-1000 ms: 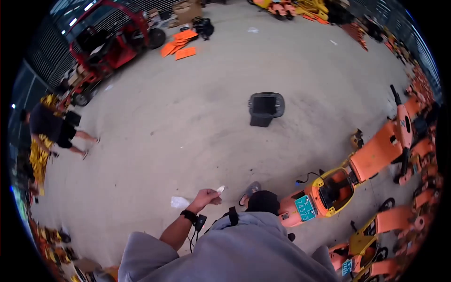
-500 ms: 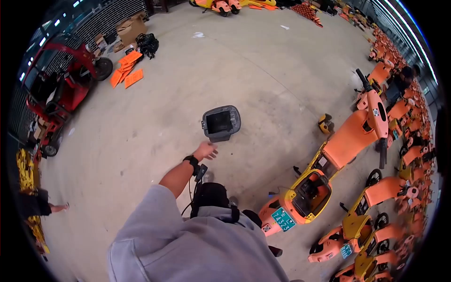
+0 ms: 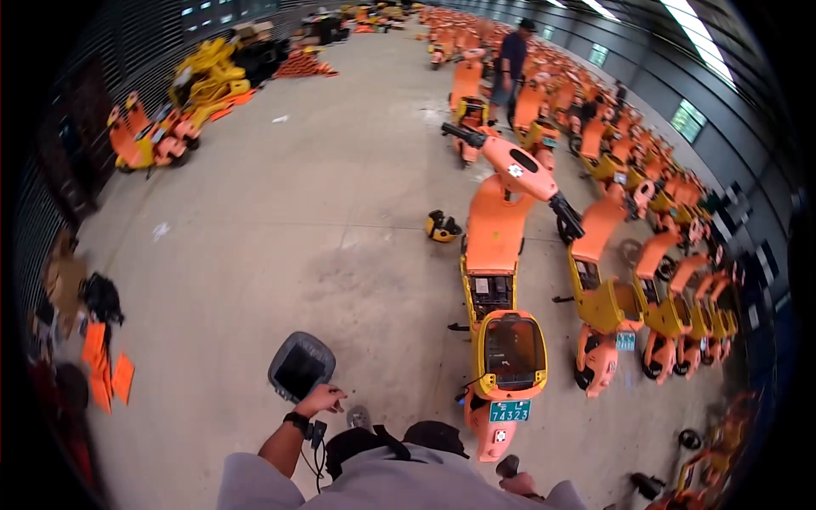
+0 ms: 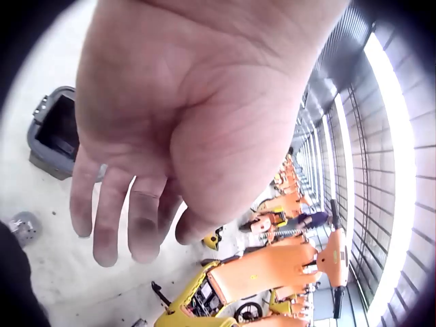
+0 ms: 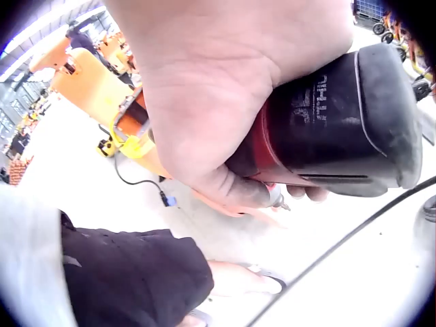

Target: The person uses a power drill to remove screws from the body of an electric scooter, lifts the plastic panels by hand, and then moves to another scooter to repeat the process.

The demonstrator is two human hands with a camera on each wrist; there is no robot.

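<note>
In the head view my left hand (image 3: 321,399) hangs over the near edge of a dark grey bin (image 3: 280,355) that stands on the floor. The left wrist view shows its palm and loosely bent fingers (image 4: 107,225), with nothing between them. Low at my right side, my right hand (image 3: 518,484) grips a cordless drill (image 5: 334,129), a black and red tool with a thick battery end and a thin metal tip. An orange and yellow scooter (image 3: 497,225) stands in front of me, with its rear compartment open and a green number plate (image 3: 510,411).
More scooters (image 3: 599,229) stand in rows to the right. A yellow and black part (image 3: 443,227) lies on the floor beside the nearest one. Orange panels (image 3: 99,365) lie at the left. Farther back a person (image 3: 513,64) stands among the scooters.
The small white scrap pinched in my left hand a second ago is gone from the fingers, after the hand reached out to the bin. My view has swung right, and my right hand with the drill now shows.
</note>
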